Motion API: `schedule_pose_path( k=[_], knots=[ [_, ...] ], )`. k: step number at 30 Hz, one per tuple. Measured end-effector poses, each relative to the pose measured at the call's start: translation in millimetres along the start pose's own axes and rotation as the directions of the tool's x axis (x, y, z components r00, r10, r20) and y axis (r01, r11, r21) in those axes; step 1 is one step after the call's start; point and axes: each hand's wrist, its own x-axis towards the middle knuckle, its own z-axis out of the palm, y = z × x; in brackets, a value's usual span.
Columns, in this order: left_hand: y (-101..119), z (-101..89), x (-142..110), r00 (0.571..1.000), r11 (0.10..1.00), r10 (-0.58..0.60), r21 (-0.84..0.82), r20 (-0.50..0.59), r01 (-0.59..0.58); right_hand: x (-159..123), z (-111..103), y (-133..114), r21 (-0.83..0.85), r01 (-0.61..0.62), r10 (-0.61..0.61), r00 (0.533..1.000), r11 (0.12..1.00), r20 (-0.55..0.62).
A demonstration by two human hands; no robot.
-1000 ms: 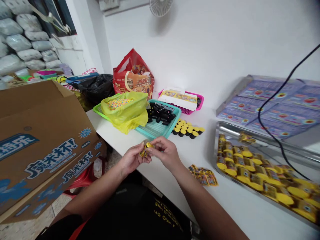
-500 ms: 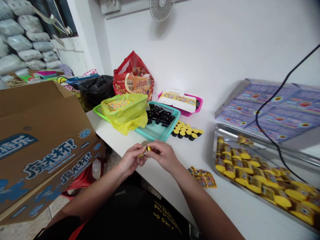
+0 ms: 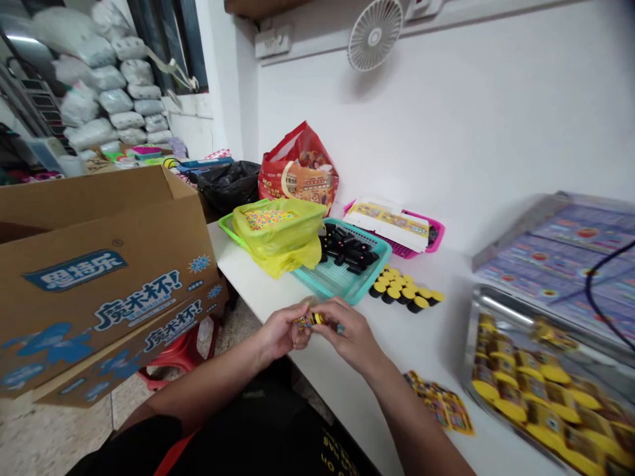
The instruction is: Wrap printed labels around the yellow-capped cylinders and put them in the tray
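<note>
Close to the table's front edge, my left hand (image 3: 282,334) and my right hand (image 3: 353,332) meet around a small yellow-capped container (image 3: 316,318). Left fingers pinch its gold printed side, while the right thumb and fingers grip the yellow end. Fingers hide much of it. Just beyond stand rows of small black tubs with yellow lids (image 3: 419,303). Flat printed labels (image 3: 449,406) lie beside my right forearm. At the right, a metal tray (image 3: 470,344) carries many yellow-lidded containers wrapped in gold print (image 3: 510,401).
A turquoise basket (image 3: 342,289) holds black pieces, beside a yellow bag (image 3: 282,237) with coloured beads. Behind are a pink basket (image 3: 436,243) and a red bag (image 3: 307,178). A large carton (image 3: 149,251) stands left; purple printed boxes (image 3: 555,258) lie right.
The view has swung left, so everything sits farther right and lower. My hands still hold the container together, with more of its gold print showing.
</note>
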Motion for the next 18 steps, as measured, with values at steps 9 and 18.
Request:
schedule_pose_path(
  k=[9,18],
  knots=[
    [0.5,6.3,-5.5,0.997,0.994,0.074,-0.08,-0.006,-0.074,-2.9,7.1,0.8,-0.104,-0.012,0.007,0.998,0.994,-0.055],
    [-2.0,4.2,-4.4,0.993,0.991,0.121,-0.055,-0.005,-0.121,-6.5,23.7,-0.3,-0.121,-0.096,0.073,0.98,0.988,-0.184]
  ],
)
